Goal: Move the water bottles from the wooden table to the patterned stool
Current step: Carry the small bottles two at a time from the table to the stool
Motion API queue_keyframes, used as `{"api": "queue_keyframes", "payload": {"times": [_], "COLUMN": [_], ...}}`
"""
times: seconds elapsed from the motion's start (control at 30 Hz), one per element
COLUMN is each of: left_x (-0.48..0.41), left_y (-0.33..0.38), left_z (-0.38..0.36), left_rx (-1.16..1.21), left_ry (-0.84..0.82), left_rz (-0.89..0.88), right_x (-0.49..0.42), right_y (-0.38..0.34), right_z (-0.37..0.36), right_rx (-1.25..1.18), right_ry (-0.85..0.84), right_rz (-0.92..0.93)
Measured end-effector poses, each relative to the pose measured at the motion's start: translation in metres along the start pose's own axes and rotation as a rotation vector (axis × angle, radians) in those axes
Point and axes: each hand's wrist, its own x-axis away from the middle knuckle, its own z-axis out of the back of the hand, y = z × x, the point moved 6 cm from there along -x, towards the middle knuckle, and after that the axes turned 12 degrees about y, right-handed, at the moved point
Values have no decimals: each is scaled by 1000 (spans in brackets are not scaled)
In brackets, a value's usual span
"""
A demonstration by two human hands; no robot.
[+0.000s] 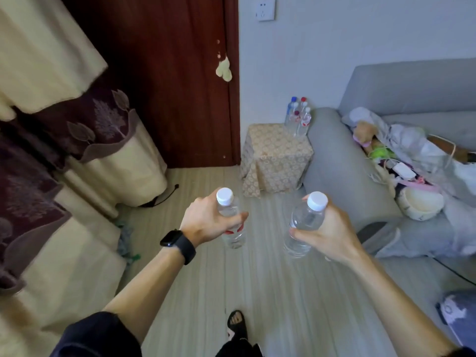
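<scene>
1. At the bottom middle of the frame, 1 foot in a black sandal (237,324) stands on the pale striped floor (257,292).
2. The left hand (208,222), a black watch (177,243) on its wrist, is closed around 1 water bottle (233,228) in the middle of the frame: clear plastic, white cap, a red-and-white label partly hidden by the fingers.
3. The right hand (327,233) is closed around a 2nd bottle (304,225), also clear with a white cap; its label cannot be made out.
4. Both held bottles are above the floor, well apart from each other and tilted slightly.
5. Farther up, right of centre, the patterned stool (275,161) sits between a dark red door (167,86) and a grey sofa (345,171).
6. On the stool's far right corner stands a cluster of bottles (298,119), about 4 as far as can be told, with blue, red and white caps.
7. Curtains (85,140) fill the left of the frame.
</scene>
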Motion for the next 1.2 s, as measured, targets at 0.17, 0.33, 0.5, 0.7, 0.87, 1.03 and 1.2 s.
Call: {"api": "queue_keyframes", "payload": {"times": [0.17, 0.33, 0.5, 0.7, 0.87, 1.03, 1.2], "left_x": [-119, -226, -330, -433, -514, -597, -671], "left_y": [21, 51, 78, 111, 110, 95, 85], "left_z": [-34, -88, -154, -205, -238, -280, -327], "left_rx": [7, -6, -23, 30, 72, 97, 154], "left_ry": [-62, -129, -188, -240, -273, -301, -368], "left_rz": [-51, -91, -75, 16, 88, 121, 184], "right_x": [-95, -191, -306, -440, -536, -621, -690], "right_y": [25, 65, 113, 146, 164, 176, 184], "right_z": [0, 6, 11, 25, 13, -23, -53], "right_rx": [-21, -56, -15, 6, 8, 24, -5], "right_ry": [78, 125, 115, 75, 44, -26, -43], "right_rz": [-90, -170, -187, -206, -214, -200, -198]}}
